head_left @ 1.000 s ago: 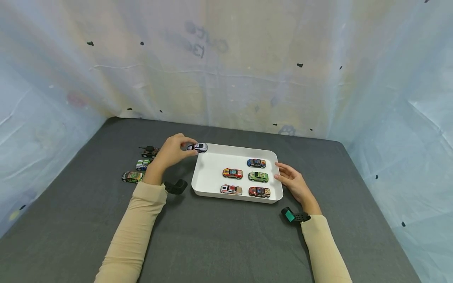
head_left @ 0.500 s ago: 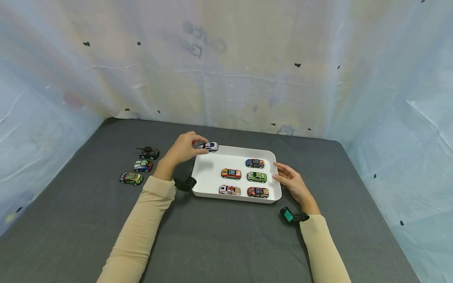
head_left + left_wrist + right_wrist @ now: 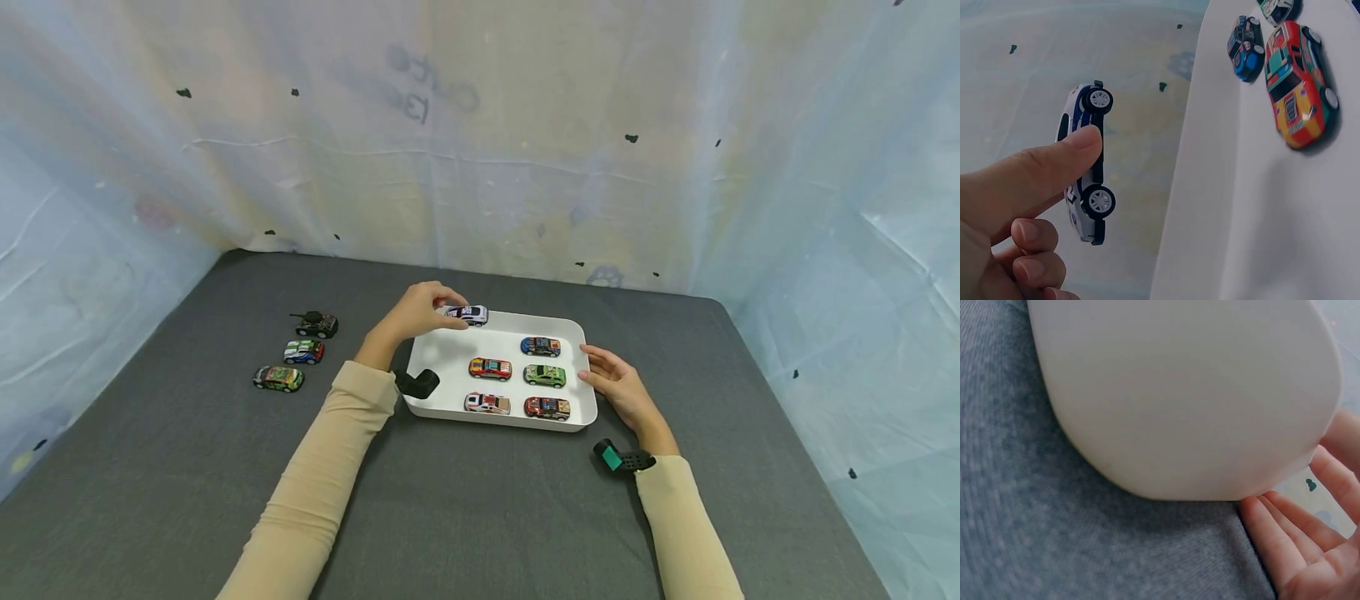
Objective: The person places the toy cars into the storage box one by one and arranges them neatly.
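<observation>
My left hand (image 3: 420, 311) pinches a white and dark-blue toy car (image 3: 472, 315) between thumb and fingers, above the far left part of a white tray (image 3: 442, 400). In the left wrist view the same toy car (image 3: 1088, 169) shows its wheels side-on, the thumb pressed over its middle. My right hand (image 3: 622, 387) holds the tray's right end. In the right wrist view its fingers (image 3: 1272, 531) touch the tray wall (image 3: 1179, 412) from outside; part of the hand is hidden behind the wall.
Inside the tray lie several toy cars, among them a red-yellow one (image 3: 490, 368), a green one (image 3: 544, 376) and a blue one (image 3: 540, 346). Left of the tray stand a black toy tank car (image 3: 316, 324), a white-green-blue car (image 3: 303, 352) and a green-orange car (image 3: 278, 378).
My left hand has carried the white toy car rightward, from the tray's left corner to over its far side. The right hand stays at the tray's right end.
</observation>
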`<act>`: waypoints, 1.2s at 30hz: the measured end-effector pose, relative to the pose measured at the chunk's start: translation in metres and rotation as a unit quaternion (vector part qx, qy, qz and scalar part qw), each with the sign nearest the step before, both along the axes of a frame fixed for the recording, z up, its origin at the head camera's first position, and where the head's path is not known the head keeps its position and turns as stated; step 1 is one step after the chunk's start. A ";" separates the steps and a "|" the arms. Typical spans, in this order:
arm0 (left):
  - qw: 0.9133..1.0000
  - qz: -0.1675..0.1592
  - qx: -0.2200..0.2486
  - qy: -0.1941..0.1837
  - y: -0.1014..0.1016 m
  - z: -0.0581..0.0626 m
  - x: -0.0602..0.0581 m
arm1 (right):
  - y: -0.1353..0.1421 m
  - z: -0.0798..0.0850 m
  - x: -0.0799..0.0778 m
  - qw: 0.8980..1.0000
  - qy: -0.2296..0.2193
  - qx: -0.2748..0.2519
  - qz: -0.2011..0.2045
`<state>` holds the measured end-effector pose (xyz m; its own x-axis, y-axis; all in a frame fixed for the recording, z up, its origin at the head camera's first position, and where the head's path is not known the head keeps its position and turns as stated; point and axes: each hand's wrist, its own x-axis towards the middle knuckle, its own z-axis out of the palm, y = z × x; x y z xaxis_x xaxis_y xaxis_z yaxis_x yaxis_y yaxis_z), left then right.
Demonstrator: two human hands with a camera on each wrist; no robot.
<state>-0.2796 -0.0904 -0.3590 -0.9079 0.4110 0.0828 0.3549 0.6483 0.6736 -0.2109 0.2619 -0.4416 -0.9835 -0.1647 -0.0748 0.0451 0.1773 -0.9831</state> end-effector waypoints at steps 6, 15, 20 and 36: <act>0.999 -0.008 0.028 -0.024 0.011 -0.009 -0.006 | 0.000 0.000 0.001 1.000 -0.003 0.000 0.002; 0.996 -0.004 0.061 -0.062 0.029 -0.019 -0.011 | 0.000 0.001 0.000 1.000 -0.003 0.005 0.000; 0.995 0.004 0.070 -0.074 0.037 -0.022 -0.013 | 0.000 0.000 -0.001 1.000 -0.003 0.001 0.000; 0.993 0.024 0.050 -0.106 0.047 -0.031 -0.021 | 0.001 -0.001 -0.001 1.000 0.003 -0.002 0.001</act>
<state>-0.3006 -0.0433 -0.3899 -0.9278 0.3656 -0.0747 0.1676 0.5871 0.7920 -0.2123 0.2624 -0.4431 -0.9837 -0.1667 -0.0682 0.0387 0.1745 -0.9839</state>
